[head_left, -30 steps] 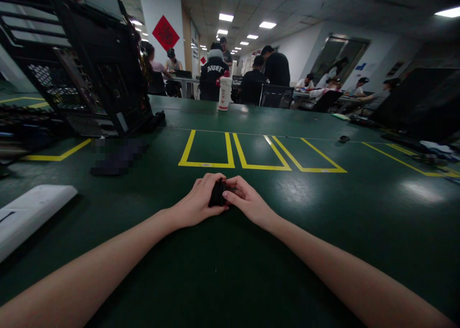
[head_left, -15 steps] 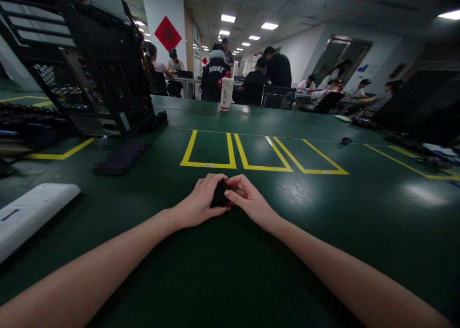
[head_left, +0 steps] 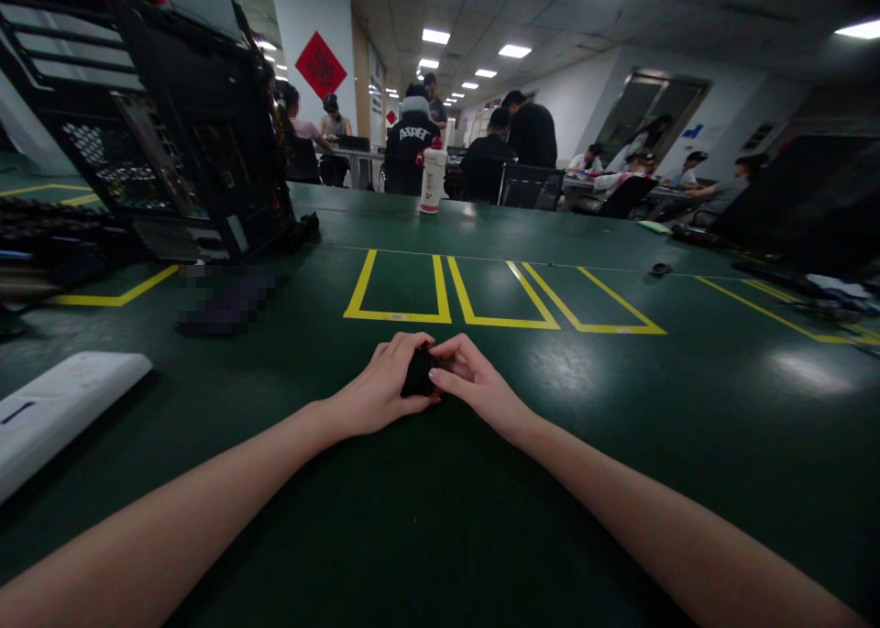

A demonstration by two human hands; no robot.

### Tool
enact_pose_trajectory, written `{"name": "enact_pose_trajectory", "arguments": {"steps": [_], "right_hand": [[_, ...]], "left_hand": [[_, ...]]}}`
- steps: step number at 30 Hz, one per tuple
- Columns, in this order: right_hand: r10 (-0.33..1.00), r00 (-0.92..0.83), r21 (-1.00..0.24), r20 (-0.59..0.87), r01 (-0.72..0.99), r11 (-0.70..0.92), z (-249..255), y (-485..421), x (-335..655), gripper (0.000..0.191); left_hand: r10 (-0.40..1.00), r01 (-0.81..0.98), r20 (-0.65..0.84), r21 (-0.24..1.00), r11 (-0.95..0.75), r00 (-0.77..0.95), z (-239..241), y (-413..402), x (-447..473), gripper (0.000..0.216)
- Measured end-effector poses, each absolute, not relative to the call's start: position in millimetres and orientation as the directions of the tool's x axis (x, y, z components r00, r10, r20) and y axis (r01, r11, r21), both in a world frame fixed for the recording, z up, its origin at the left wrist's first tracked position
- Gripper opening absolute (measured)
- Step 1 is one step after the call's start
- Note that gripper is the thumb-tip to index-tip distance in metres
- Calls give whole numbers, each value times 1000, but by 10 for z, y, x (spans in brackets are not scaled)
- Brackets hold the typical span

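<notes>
A small black object (head_left: 417,375) with a dark, blocky body stands on the green table (head_left: 426,509) between my hands; its exact kind does not show. My left hand (head_left: 386,382) is wrapped round its left side, with the thumb along the near edge and the fingers over the far edge. From the right, the thumb and fingertips of my right hand (head_left: 474,380) pinch its right end. Part of the object is covered by my fingers.
Yellow tape outlines (head_left: 399,316) lie beyond my hands. An open black computer case (head_left: 226,151) stands at left, near a white power strip (head_left: 69,399). Farther back is a white bottle (head_left: 432,179). A small black ring (head_left: 661,269) lies at right. Several people sit or stand behind.
Both hands stay in nearly the same place round the black object. My right fingertips have shifted very slightly against its right end.
</notes>
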State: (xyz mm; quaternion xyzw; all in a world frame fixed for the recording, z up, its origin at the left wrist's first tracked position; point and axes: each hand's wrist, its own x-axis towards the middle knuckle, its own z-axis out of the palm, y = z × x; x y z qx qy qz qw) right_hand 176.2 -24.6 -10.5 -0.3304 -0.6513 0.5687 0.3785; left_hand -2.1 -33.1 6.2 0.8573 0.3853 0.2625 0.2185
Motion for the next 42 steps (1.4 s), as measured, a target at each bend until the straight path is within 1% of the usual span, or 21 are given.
{"name": "enact_pose_trajectory", "arguments": {"steps": [3,7,10,13,15,20,22,28,32,35,38,42], "right_hand": [[866,-485,-989,125,4,145,-106,-244,1751,19],[864,-491,-991,107,22,135,-115,-222,1756,27],[852,-517,-992,80,41,118,-115,-213,1767,27],[836,-540,-992,102,1,123,-106,-219,1773,25],[829,-546,-991,124,-25,132,-102,-225,1772,27],[847,-514,-990,132,-25,139,-112,-219,1753,18],[848,-513,-990,131,-25,138,-117,-214,1749,18],[859,-499,-985,116,54,164,-114,-230,1758,24],[862,-500,-987,88,76,144,-107,-232,1763,26],[844,-527,-989,102,35,142,-104,-224,1767,22],[830,-541,-990,133,-31,139,-110,-222,1767,25],[857,-499,-990,129,-16,140,-128,-222,1755,18]], "left_hand": [[776,546,297,573,-611,557,43,-322,-11,53],[768,547,323,554,-627,554,11,-308,-4,53],[766,543,317,557,-628,560,15,-312,-9,54],[769,545,308,563,-622,560,37,-324,-15,53],[773,546,293,570,-614,563,54,-332,-17,51],[768,538,297,572,-619,568,76,-338,-19,53],[768,540,299,570,-620,566,78,-337,-18,53],[772,542,291,574,-614,566,78,-332,-11,52],[785,548,287,586,-597,548,64,-326,-9,54],[787,551,288,585,-595,545,47,-323,-16,55],[783,550,296,578,-602,547,34,-321,-25,55],[775,541,305,575,-614,554,39,-321,-29,56]]}}
